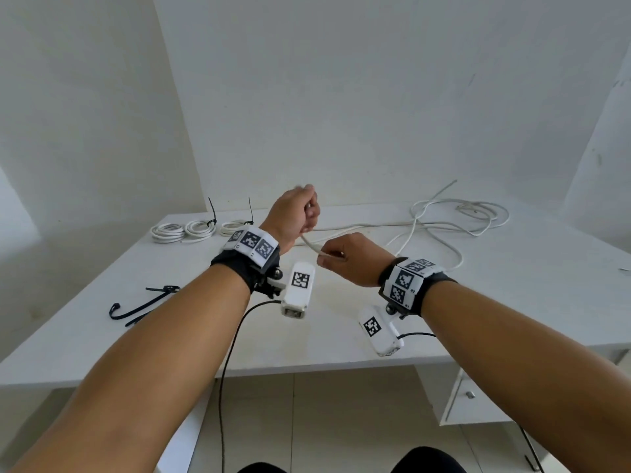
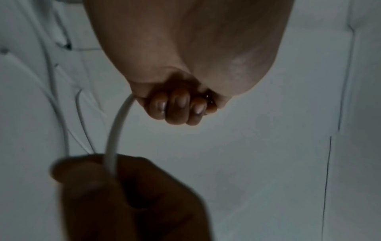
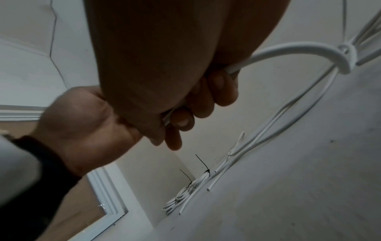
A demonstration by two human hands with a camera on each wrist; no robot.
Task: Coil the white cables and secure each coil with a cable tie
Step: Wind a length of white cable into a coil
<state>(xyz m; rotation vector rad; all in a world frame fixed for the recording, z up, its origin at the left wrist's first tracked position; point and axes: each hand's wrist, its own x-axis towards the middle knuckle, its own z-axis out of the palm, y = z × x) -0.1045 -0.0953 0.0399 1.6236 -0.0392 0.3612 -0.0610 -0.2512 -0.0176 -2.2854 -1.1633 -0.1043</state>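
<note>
Hands both curl round one white cable (image 1: 311, 246) above the table (image 1: 341, 336), left hand (image 1: 294, 214) higher, right hand (image 1: 348, 259) pinching; rest trails into loose loops (image 1: 457, 213) that look set to snag and yank it free

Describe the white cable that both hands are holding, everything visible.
The white cable is thin, round and smooth, plastic-looking. A short curved stretch spans the air between the left hand, fist closed round it, and the right hand, which pinches it lower. Beyond the hands it trails back in loose, uncoiled loops over the white table.
</note>
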